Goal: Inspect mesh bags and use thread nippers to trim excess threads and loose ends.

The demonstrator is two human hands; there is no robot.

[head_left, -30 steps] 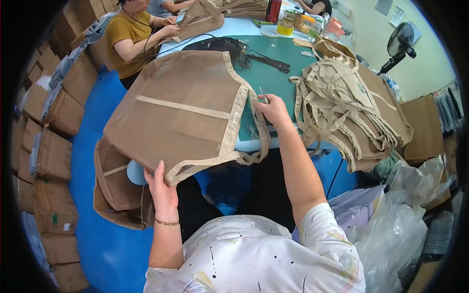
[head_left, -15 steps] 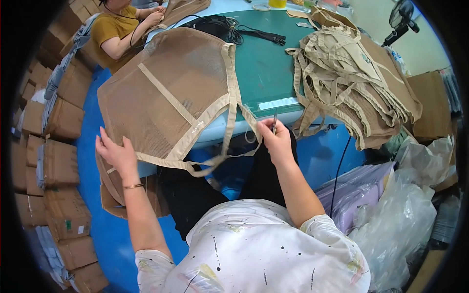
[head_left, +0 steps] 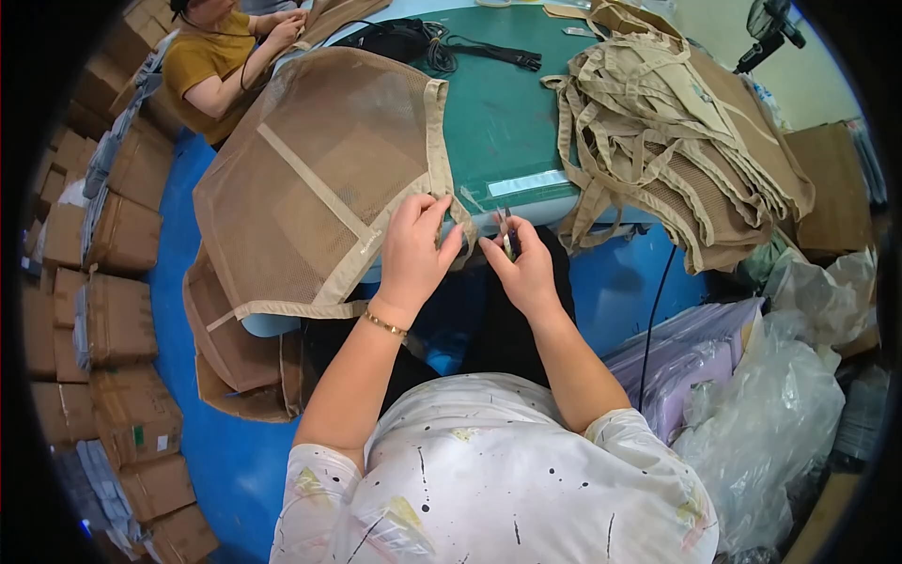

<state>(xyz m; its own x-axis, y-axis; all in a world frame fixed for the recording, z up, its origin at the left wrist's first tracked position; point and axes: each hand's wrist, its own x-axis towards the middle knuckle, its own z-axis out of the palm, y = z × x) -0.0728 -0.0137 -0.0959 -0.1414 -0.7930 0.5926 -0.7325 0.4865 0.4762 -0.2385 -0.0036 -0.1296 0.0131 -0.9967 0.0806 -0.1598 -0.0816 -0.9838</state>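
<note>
A brown mesh piece (head_left: 310,150) with beige binding and straps, like a bag, is spread over the table's front edge and hangs toward my lap. My left hand (head_left: 418,249) is closed at its right corner, pinching the beige strap (head_left: 462,218); part of the strap is hidden behind the fingers. Just to the right, my right hand (head_left: 528,268) grips small thread snips (head_left: 505,230), blades pointing up and away from me. The snips are close to the strap, though I cannot tell whether they touch it.
A heap of beige-strapped mesh pieces (head_left: 648,141) covers the table's right side. Black cords (head_left: 442,47) lie at the back of the green mat (head_left: 507,103). A person in a mustard top (head_left: 211,66) works at far left. Cartons (head_left: 122,310) line the left; plastic wrap (head_left: 761,404) lies right.
My left hand has moved right from the mesh piece's lower left edge to its strap corner. The hanging strap loop is now gathered. My right hand still holds the snips, slightly lower.
</note>
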